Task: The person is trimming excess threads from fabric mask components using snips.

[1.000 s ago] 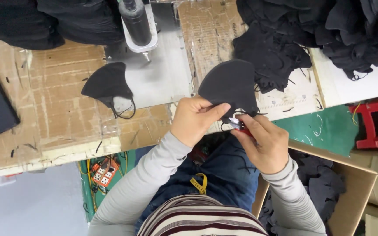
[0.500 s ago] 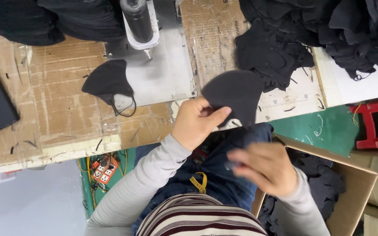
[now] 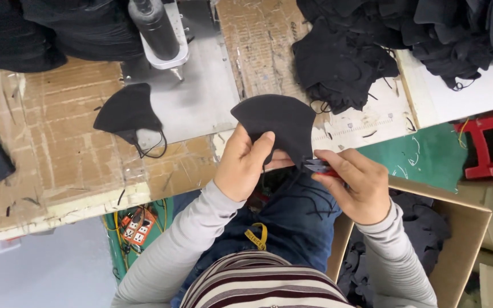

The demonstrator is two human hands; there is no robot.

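1. The left hand (image 3: pixel 245 165) is raised in front of the person's chest, forearm in a grey knit sleeve (image 3: pixel 166 251) angling up from the lower left. Its thumb and fingers are pinched shut on the lower edge of a black fabric mask piece (image 3: pixel 278 122), thumb on the near face.
2. The right hand (image 3: pixel 356 183) comes in from the right, wrist bent, fingers curled closed around a small pair of snips (image 3: pixel 319 167) with a red grip; the metal tips meet the lower right corner of the mask piece.
3. The mask piece is a soft, matte, fan-shaped panel with a curved top edge, held upright above the person's lap and just in front of the table edge, between the two hands.
4. Below the hands lie blue denim trousers (image 3: pixel 292 222) with loose black threads on them, and a striped knit top (image 3: pixel 263 285) at the bottom of the view.
5. To the right of the lap stands an open cardboard box (image 3: pixel 457 228) holding more black fabric pieces.
6. The worktable (image 3: pixel 58 154) is covered in worn, taped brown cardboard. A finished black mask with ear loops (image 3: pixel 128 114) lies flat on it, partly on a smooth grey metal plate (image 3: pixel 201 97).
7. Over that plate hangs a dark cylindrical machine head (image 3: pixel 155 28) with a pointed metal tip.
8. A loose heap of black masks (image 3: pixel 343 63) sits at the upper right of the table, with a red plastic stool (image 3: pixel 492 145) beyond the table edge.
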